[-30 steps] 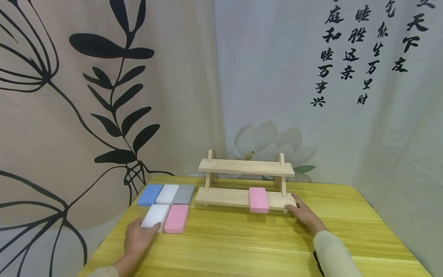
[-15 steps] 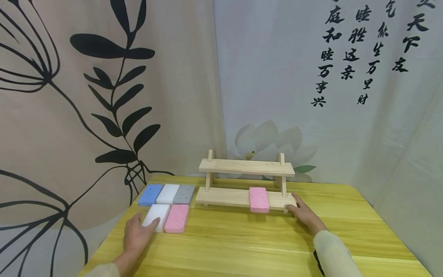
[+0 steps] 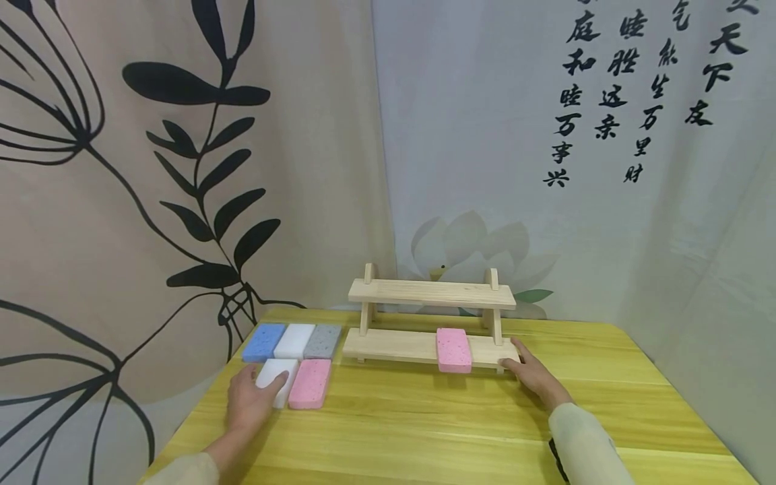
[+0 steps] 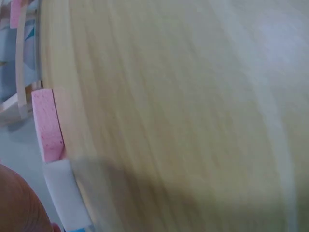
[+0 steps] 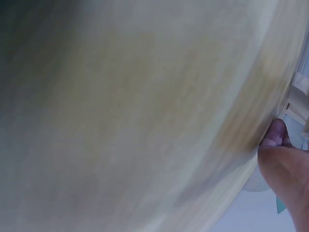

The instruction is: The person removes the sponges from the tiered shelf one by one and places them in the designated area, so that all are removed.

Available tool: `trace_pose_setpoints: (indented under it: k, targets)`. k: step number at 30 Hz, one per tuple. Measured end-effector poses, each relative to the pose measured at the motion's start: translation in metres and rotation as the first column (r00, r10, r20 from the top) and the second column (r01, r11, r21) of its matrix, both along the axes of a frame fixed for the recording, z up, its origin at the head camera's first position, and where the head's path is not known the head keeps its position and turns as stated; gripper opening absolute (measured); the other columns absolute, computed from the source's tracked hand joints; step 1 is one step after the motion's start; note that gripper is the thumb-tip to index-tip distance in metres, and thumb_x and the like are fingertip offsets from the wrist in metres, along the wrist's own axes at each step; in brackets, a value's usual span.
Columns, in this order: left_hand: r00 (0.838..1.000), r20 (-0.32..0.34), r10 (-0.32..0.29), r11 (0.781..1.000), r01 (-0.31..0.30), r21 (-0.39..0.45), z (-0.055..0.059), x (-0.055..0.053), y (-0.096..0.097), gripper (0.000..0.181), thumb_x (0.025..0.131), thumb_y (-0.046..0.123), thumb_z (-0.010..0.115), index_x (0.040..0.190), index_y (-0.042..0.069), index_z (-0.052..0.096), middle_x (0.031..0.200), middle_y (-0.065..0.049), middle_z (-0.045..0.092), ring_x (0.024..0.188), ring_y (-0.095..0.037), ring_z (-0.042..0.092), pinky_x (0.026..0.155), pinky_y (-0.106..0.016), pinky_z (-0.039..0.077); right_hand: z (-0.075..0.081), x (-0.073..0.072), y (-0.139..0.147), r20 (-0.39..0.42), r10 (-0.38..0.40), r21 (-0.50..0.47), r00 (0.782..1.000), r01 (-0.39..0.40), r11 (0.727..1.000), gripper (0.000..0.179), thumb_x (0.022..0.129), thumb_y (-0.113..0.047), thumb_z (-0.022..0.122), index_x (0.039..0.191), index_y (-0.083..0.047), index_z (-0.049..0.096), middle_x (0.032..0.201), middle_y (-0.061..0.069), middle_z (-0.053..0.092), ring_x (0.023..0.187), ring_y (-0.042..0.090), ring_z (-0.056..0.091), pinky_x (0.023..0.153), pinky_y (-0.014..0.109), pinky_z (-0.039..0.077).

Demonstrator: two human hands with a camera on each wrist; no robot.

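Observation:
My left hand (image 3: 251, 401) is over the near white sponge (image 3: 277, 370), thumb and fingers spread and hiding part of it; contact cannot be made out. In the left wrist view, the thumb (image 4: 21, 203) appears beside the white sponge (image 4: 66, 193). A pink sponge (image 3: 310, 384) lies right of it. Behind are a blue sponge (image 3: 263, 341), another white sponge (image 3: 294, 341) and a grey sponge (image 3: 322, 341). With thumb and fingers, my right hand (image 3: 539, 377) holds the right end of the two-tier wooden rack (image 3: 394, 343). Another pink sponge (image 3: 453, 350) rests on the lower shelf, overhanging its front.
The wood-grain table (image 3: 412, 431) runs back to a printed curtain (image 3: 327, 168). The rack's upper shelf (image 3: 430, 292) stands above and behind the lower one, joined by wooden uprights.
My left hand has shifted slightly to the right and its thumb now lies farther across the near white sponge. The sponges, the rack and my right hand stay in place.

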State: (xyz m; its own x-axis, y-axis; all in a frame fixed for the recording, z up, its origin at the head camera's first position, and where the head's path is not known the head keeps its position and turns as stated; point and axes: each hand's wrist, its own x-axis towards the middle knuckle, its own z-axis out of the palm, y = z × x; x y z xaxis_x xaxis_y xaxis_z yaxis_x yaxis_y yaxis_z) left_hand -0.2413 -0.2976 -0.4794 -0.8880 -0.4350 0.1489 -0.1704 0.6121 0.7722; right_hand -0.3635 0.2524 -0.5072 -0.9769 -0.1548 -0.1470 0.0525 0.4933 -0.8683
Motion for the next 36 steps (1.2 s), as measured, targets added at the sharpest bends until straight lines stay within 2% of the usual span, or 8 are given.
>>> trace_pose_setpoints:
  k: [9, 15, 20, 29, 36]
  targets:
    - [0.999, -0.03, -0.037, 0.998, 0.039, 0.056, 0.004, -0.011, 0.019, 0.086, 0.091, 0.038, 0.068, 0.147, -0.013, 0.028, 0.135, -0.033, 0.037, 0.122, -0.046, 0.039, 0.101, -0.061, 0.037, -0.004, -0.003, 0.003, 0.006, 0.007, -0.018, 1.0, -0.007, 1.0, 0.097, 0.093, -0.053, 0.059, 0.16, -0.016, 0.001, 0.162, 0.027, -0.002, 0.146, 0.048, 0.0, 0.114, 0.066, 0.007]
    - [0.994, -0.094, -0.051, 0.996, 0.058, 0.072, 0.007, -0.017, 0.037, 0.08, 0.09, 0.034, 0.071, 0.144, -0.011, 0.034, 0.132, -0.032, 0.042, 0.119, -0.044, 0.042, 0.098, -0.058, 0.039, -0.004, -0.004, 0.003, 0.003, 0.007, -0.015, 1.0, -0.007, 1.0, 0.099, 0.092, -0.056, 0.06, 0.16, -0.015, 0.002, 0.161, 0.028, -0.002, 0.146, 0.049, 0.0, 0.113, 0.066, 0.007]
    - [0.991, -0.115, -0.063, 0.992, 0.075, 0.1, 0.01, -0.022, 0.05, 0.079, 0.088, 0.034, 0.073, 0.144, -0.008, 0.036, 0.131, -0.031, 0.043, 0.119, -0.044, 0.044, 0.097, -0.057, 0.039, -0.007, -0.008, 0.004, 0.022, -0.002, -0.012, 1.0, 0.003, 1.0, 0.103, 0.09, -0.058, 0.06, 0.16, -0.015, -0.001, 0.162, 0.026, -0.003, 0.147, 0.047, -0.001, 0.114, 0.065, 0.005]
    - [0.981, -0.176, -0.08, 0.984, 0.106, 0.143, 0.012, -0.032, 0.072, 0.076, 0.085, 0.028, 0.077, 0.142, -0.007, 0.041, 0.13, -0.028, 0.046, 0.118, -0.041, 0.045, 0.096, -0.054, 0.04, 0.002, 0.003, -0.001, -0.007, -0.003, 0.019, 1.0, 0.003, 1.0, 0.091, 0.097, -0.05, 0.056, 0.16, -0.012, 0.0, 0.161, 0.029, -0.002, 0.145, 0.049, 0.0, 0.113, 0.066, 0.007]
    - [0.98, -0.161, -0.12, 0.966, 0.153, 0.208, 0.017, -0.041, 0.095, 0.08, 0.086, 0.034, 0.075, 0.146, -0.003, 0.038, 0.133, -0.025, 0.043, 0.12, -0.039, 0.045, 0.099, -0.051, 0.041, 0.002, 0.0, -0.001, 0.007, 0.0, 0.029, 1.0, 0.0, 1.0, 0.091, 0.097, -0.047, 0.055, 0.159, -0.011, -0.001, 0.16, 0.031, -0.003, 0.145, 0.051, 0.0, 0.112, 0.068, 0.007]
